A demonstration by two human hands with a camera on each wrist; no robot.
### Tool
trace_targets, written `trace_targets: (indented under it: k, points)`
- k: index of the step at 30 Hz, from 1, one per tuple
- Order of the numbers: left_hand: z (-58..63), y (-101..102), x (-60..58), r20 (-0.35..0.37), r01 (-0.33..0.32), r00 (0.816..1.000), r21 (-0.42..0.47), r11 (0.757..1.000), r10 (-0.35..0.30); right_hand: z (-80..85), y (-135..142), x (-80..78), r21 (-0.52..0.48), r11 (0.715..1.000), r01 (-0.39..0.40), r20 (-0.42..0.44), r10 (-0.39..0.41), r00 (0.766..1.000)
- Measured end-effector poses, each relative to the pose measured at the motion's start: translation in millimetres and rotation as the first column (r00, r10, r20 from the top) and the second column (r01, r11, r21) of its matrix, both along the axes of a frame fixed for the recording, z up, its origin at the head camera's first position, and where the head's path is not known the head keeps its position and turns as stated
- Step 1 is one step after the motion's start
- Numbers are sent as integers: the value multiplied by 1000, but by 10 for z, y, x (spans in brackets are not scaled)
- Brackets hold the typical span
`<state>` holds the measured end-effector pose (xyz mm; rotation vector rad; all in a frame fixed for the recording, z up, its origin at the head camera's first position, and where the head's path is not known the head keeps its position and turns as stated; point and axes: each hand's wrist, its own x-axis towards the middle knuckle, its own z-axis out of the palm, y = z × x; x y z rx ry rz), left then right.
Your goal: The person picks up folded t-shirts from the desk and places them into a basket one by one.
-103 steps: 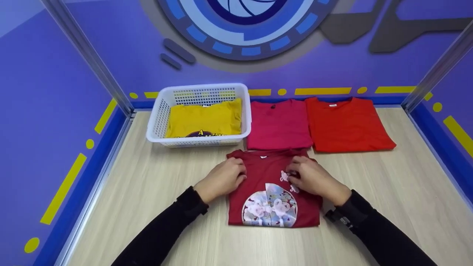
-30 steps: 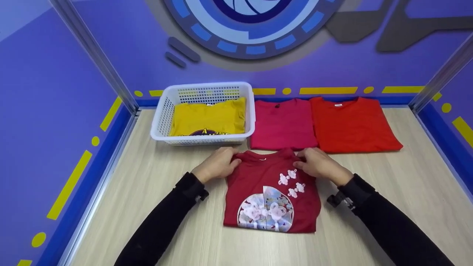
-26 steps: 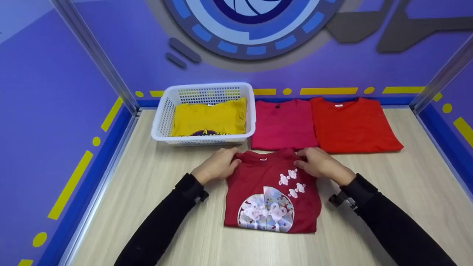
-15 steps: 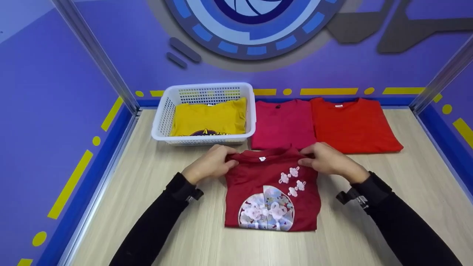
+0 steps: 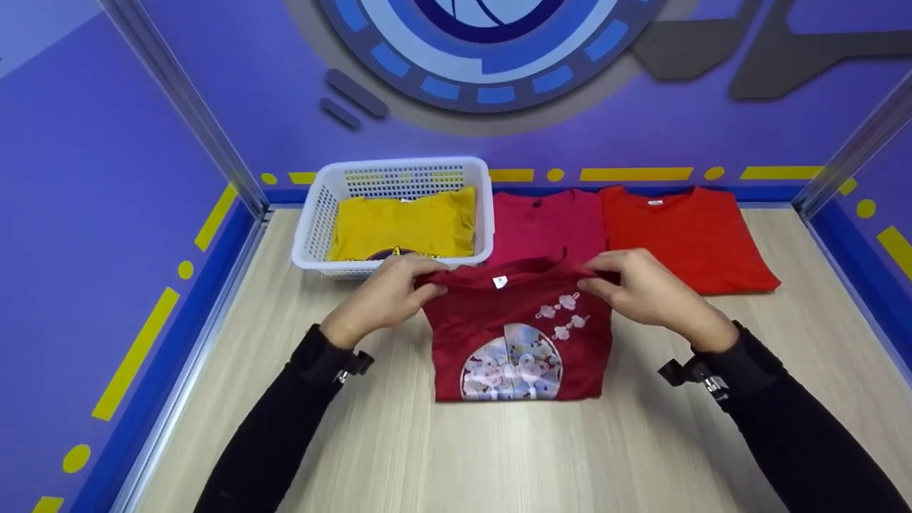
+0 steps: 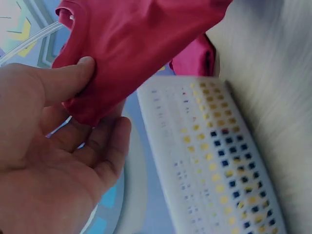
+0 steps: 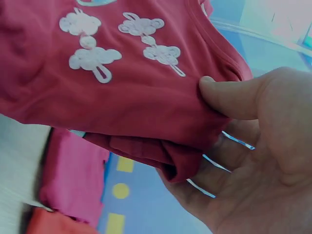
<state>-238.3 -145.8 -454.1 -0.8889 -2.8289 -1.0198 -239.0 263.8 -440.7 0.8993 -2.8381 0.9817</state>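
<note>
A folded dark red T-shirt (image 5: 470, 342) with a half-round floral print and pale knot motifs hangs from both hands at its shoulders, its collar end raised. My left hand (image 5: 388, 296) pinches the left shoulder; in the left wrist view the thumb lies over the cloth and the fingers stay behind it. The right shoulder is pinched by my right hand (image 5: 652, 296), thumb in front, as the right wrist view shows. Behind the collar, a folded pink T-shirt (image 5: 552, 228) lies partly hidden. The white basket (image 5: 303, 246) beside the left hand holds a folded yellow T-shirt (image 5: 399, 224).
To the right of the pink shirt lies a folded bright red T-shirt (image 5: 687, 242). A printed purple wall (image 5: 527, 149) rises behind the row, and side panels flank the wooden table (image 5: 399, 456).
Both hands first rested over the dark red T-shirt, then took its shoulders. They have since lifted it off the table and moved it slightly away from the body. Basket and other shirts stay put.
</note>
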Motion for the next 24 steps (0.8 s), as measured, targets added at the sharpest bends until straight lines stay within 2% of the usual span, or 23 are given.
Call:
trace_targets:
  k: [4, 12, 17, 24]
  points:
    - [138, -85, 6, -28, -1, 1000, 20, 1000, 1, 142, -72, 12, -29, 1000, -3, -55, 1, 999]
    - [442, -317, 30, -89, -44, 995, 52, 998, 49, 414, -300, -19, -53, 998, -22, -157, 13, 987]
    - [566, -472, 13, -115, -88, 989, 51, 995, 94, 529, -492, -98, -61, 998, -10, -183, -1, 983]
    - [700, -704, -16, -154, -147, 975, 107, 983, 163, 623, -809, -220, -103, 994, 29, -155, -45, 987]
